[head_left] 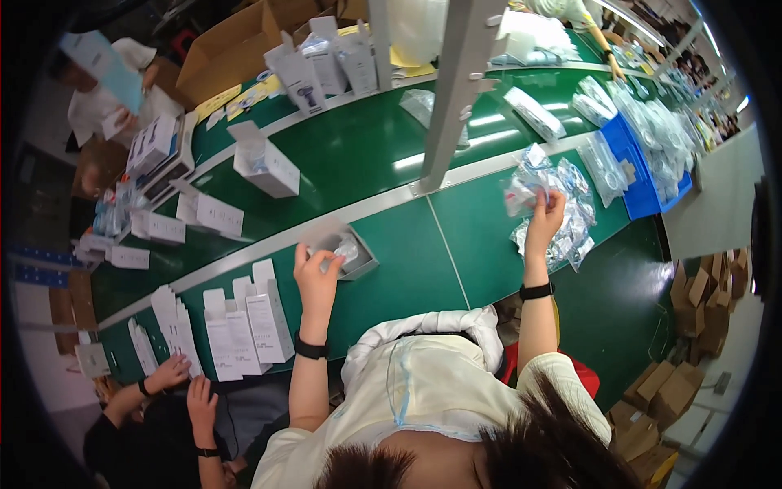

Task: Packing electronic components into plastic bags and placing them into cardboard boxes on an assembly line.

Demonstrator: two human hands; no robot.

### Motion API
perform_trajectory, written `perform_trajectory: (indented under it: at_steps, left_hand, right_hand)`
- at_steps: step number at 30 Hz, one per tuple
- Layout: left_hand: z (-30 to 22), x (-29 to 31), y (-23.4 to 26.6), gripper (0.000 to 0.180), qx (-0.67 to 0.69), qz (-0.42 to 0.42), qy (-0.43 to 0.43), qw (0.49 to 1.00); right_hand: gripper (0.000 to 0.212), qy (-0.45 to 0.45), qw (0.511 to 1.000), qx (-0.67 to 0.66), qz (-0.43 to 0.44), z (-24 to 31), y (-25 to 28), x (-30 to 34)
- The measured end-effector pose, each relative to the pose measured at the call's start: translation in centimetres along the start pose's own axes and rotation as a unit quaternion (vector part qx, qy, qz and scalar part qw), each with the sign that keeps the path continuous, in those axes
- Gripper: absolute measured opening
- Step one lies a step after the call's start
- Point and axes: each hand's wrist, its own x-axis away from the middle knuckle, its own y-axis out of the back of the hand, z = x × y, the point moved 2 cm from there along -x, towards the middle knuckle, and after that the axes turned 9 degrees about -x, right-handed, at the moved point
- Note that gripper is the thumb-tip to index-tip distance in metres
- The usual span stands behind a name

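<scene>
My left hand point(316, 281) is at the near left edge of a small open box point(364, 267), its fingers curled against the rim. A clear plastic-wrapped item point(348, 248) lies inside the box; its kind cannot be made out. My raised right hand point(544, 222) is closed on a clear plastic packet point(521, 192) with a small red mark. Below and beside that packet spreads a pile of shiny silvery packets point(575, 213) on the green bench point(415, 261).
White cartons point(267, 314) stand left, beside a co-worker's hands point(199, 403). A blue bin point(639, 167) of clear bags is at right. A metal post point(460, 90) rises beyond the bench. More open boxes point(265, 167) sit on the green belt point(350, 151).
</scene>
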Motion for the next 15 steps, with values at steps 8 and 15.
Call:
perform_trajectory:
  at_steps: [8,15]
  left_hand:
    - [0.6,-1.5,0.4,0.012,0.075,-0.011,0.054,0.996]
    - [1.0,-1.1,0.4,0.011,0.110,-0.004,0.061,0.992]
  right_hand:
    - [0.023,0.050,0.903,-0.228,0.360,12.8,-14.8,11.4]
    - [0.021,0.391,0.732,-0.009,0.557,13.7,-18.5,14.1]
